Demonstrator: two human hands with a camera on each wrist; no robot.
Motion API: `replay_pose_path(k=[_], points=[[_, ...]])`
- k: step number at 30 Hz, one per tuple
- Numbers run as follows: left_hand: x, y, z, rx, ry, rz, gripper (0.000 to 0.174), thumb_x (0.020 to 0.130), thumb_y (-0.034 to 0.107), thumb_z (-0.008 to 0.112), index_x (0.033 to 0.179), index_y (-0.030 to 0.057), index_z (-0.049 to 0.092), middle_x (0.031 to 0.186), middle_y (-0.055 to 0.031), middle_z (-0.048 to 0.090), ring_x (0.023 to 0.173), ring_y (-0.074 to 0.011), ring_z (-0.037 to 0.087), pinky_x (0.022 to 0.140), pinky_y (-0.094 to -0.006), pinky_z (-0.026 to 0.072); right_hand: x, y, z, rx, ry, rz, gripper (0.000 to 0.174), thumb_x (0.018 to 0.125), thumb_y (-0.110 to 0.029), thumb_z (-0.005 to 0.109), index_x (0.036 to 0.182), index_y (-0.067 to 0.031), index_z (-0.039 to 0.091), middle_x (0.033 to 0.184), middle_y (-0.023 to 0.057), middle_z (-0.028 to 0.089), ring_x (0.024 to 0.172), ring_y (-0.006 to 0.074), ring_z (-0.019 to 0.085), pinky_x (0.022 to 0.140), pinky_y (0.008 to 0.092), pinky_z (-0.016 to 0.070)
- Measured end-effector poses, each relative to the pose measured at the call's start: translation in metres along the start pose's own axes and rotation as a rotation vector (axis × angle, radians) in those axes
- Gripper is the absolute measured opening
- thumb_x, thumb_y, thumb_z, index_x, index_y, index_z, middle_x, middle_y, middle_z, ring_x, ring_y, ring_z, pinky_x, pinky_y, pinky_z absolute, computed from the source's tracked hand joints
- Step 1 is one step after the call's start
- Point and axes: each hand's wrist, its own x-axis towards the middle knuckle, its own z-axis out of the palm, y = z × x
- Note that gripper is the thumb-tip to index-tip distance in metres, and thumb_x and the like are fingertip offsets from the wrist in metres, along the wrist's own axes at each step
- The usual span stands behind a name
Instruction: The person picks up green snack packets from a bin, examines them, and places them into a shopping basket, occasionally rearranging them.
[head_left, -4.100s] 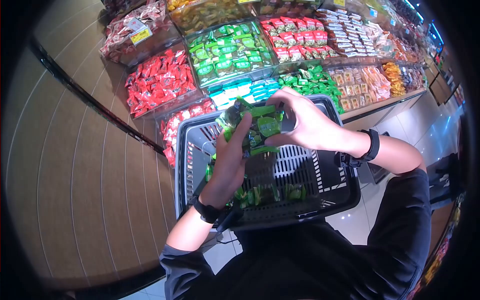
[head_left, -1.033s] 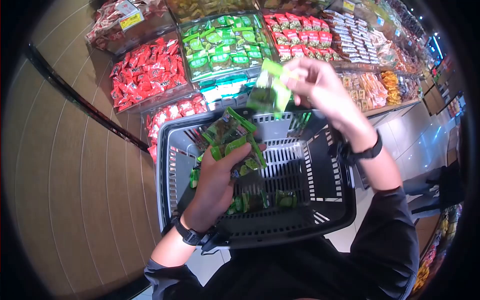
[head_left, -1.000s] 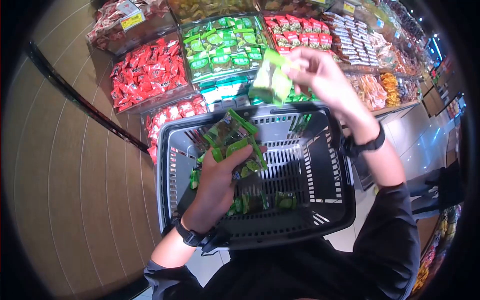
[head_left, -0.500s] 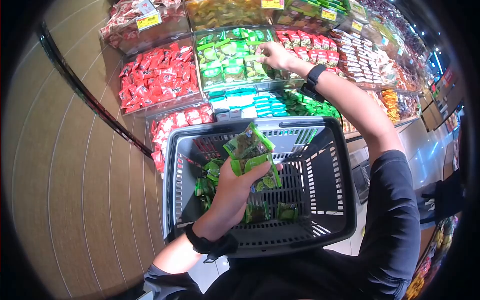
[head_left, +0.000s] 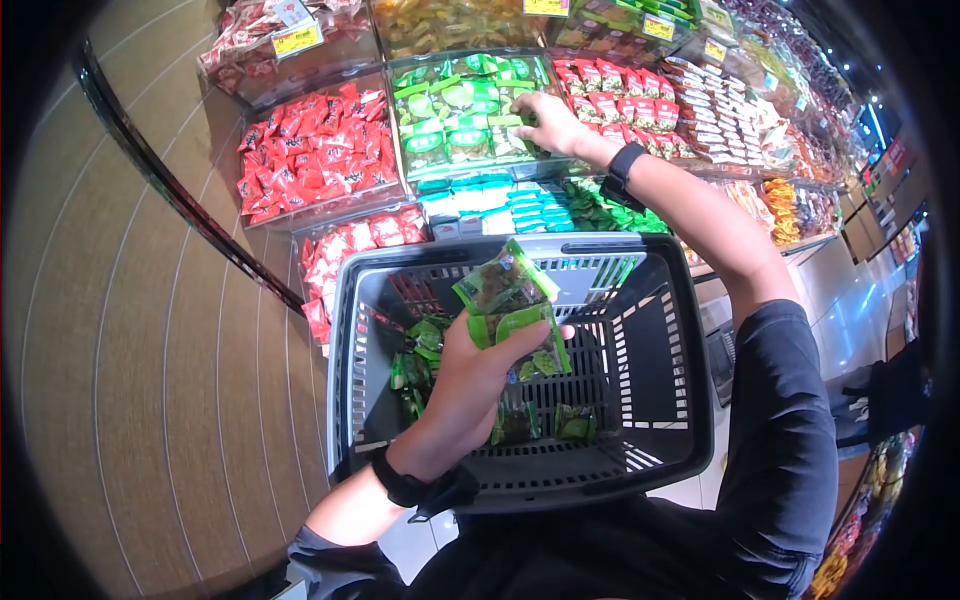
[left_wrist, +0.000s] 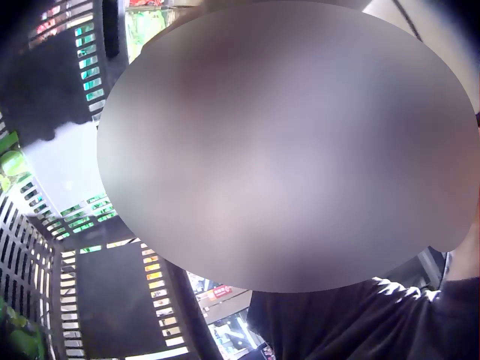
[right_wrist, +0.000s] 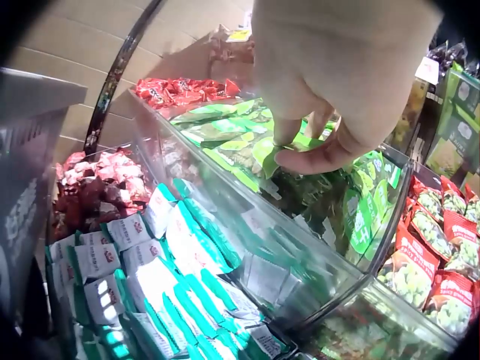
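In the head view, my left hand [head_left: 462, 385] grips a couple of green snack packets [head_left: 503, 283] over the shopping basket [head_left: 690, 345], thumb across their front. Several more green packets [head_left: 575, 422] lie inside the basket at the left and near side. My right hand [head_left: 556, 126] reaches into the clear bin of green snack packets [head_left: 445, 140]. Seen from the right wrist, the thumb and fingers of that hand [right_wrist: 337, 82] pinch the edge of a green packet [right_wrist: 264, 154] at the top of the pile. A large blur covers most of the left wrist view, beside the basket wall [left_wrist: 116, 300].
Red packets [head_left: 315, 155] fill the bin to the left, and red-topped snack bags [head_left: 625, 92] the one to the right. Teal and white packets [right_wrist: 187, 292] lie in a lower bin in front. A wood-panelled wall [head_left: 170, 330] stands at the left.
My right hand has gone from above the basket, where it held a green packet, forward into the green bin. The left hand keeps its packets and has shifted slightly right.
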Motion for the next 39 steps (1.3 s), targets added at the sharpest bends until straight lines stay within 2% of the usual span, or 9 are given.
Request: replay_pose_path(k=[10, 12, 16, 20, 25, 29, 31, 36, 39], points=[[0.001, -0.003, 0.004, 0.013, 0.018, 0.005, 0.035, 0.093, 0.003, 0.064, 0.127, 0.0016, 0.054, 0.112, -0.0088, 0.068, 0.101, -0.0189, 0.069, 0.088, -0.0351, 0.057, -0.012, -0.023, -0.023, -0.002, 0.123, -0.031, 0.057, 0.085, -0.021, 0.075, 0.13, -0.0033, 0.046, 0.113, 0.0211, 0.056, 0.109, 0.0379, 0.057, 0.096, 0.046, 0.0469], [0.001, -0.001, 0.003, -0.003, 0.021, 0.006, 0.033, 0.095, 0.005, 0.061, 0.127, 0.0022, 0.055, 0.111, -0.0107, 0.069, 0.101, -0.0212, 0.07, 0.088, -0.037, 0.0576, -0.028, -0.046, -0.053, -0.024, 0.175, -0.062, 0.058, 0.085, -0.017, 0.075, 0.133, -0.0058, 0.043, 0.112, 0.0176, 0.055, 0.101, 0.0313, 0.061, 0.09, 0.0417, 0.0495], [0.001, 0.001, 0.001, -0.105, 0.047, -0.077, 0.032, 0.097, 0.008, 0.056, 0.129, 0.0022, 0.054, 0.114, -0.0113, 0.068, 0.104, -0.0238, 0.069, 0.09, -0.0396, 0.0573, -0.083, -0.137, -0.147, 0.644, -0.083, 0.288, 0.056, 0.086, -0.011, 0.071, 0.136, -0.004, 0.045, 0.108, 0.0113, 0.063, 0.087, 0.0187, 0.065, 0.08, 0.0317, 0.0522], [-0.003, 0.001, 0.01, -0.049, 0.037, -0.048, 0.032, 0.097, 0.008, 0.056, 0.129, 0.0019, 0.054, 0.114, -0.0114, 0.068, 0.105, -0.0253, 0.069, 0.091, -0.0402, 0.0572, -0.155, -0.232, -0.215, 1.111, -0.153, 0.286, 0.057, 0.09, -0.009, 0.071, 0.14, -0.0063, 0.044, 0.111, 0.0088, 0.064, 0.086, 0.0126, 0.064, 0.077, 0.0279, 0.0522], [-0.005, -0.002, 0.01, 0.098, 0.122, 0.061, 0.03, 0.1, 0.009, 0.058, 0.128, 0.0006, 0.054, 0.119, -0.0107, 0.066, 0.108, -0.0215, 0.068, 0.089, -0.0355, 0.057, -0.199, -0.265, -0.185, 1.82, -0.034, 0.411, 0.06, 0.09, -0.01, 0.067, 0.14, 0.0007, 0.037, 0.124, 0.0175, 0.057, 0.092, 0.0216, 0.065, 0.074, 0.0294, 0.0525], [0.0, 0.002, 0.006, 0.082, 0.108, 0.068, 0.029, 0.102, 0.012, 0.055, 0.128, -0.0003, 0.055, 0.118, -0.0109, 0.067, 0.107, -0.0208, 0.068, 0.092, -0.0349, 0.0561, -0.197, -0.236, -0.119, 1.652, 0.098, 0.725, 0.042, 0.094, -0.012, 0.064, 0.131, -0.0018, 0.047, 0.116, 0.0098, 0.057, 0.1, 0.0173, 0.06, 0.082, 0.0323, 0.0474], [0.006, 0.001, 0.0, 0.056, 0.07, 0.087, 0.029, 0.103, 0.013, 0.054, 0.128, -0.0004, 0.055, 0.117, -0.0111, 0.068, 0.106, -0.0213, 0.068, 0.092, -0.0351, 0.056, -0.195, -0.223, -0.087, 1.456, 0.035, 0.92, 0.038, 0.095, -0.016, 0.064, 0.127, -0.0036, 0.048, 0.112, 0.0064, 0.057, 0.097, 0.0155, 0.059, 0.081, 0.0322, 0.047], [0.007, -0.006, -0.012, 0.077, 0.171, 0.132, 0.031, 0.1, 0.013, 0.06, 0.13, 0.0043, 0.057, 0.12, -0.008, 0.067, 0.106, -0.0194, 0.067, 0.089, -0.0345, 0.0559, -0.201, -0.232, -0.081, 1.811, -0.429, 0.737, 0.052, 0.098, -0.041, 0.061, 0.131, -0.0064, 0.042, 0.113, 0.008, 0.056, 0.093, 0.0164, 0.059, 0.079, 0.0332, 0.052], [0.01, -0.008, -0.008, 0.151, 0.265, 0.117, 0.032, 0.1, 0.016, 0.062, 0.13, 0.0061, 0.058, 0.12, -0.0065, 0.067, 0.104, -0.0181, 0.067, 0.088, -0.0338, 0.0553, -0.212, -0.244, -0.074, 1.777, -0.402, 0.867, 0.049, 0.099, -0.031, 0.063, 0.132, -0.0038, 0.04, 0.111, 0.0094, 0.059, 0.094, 0.0168, 0.064, 0.08, 0.0326, 0.0556]])
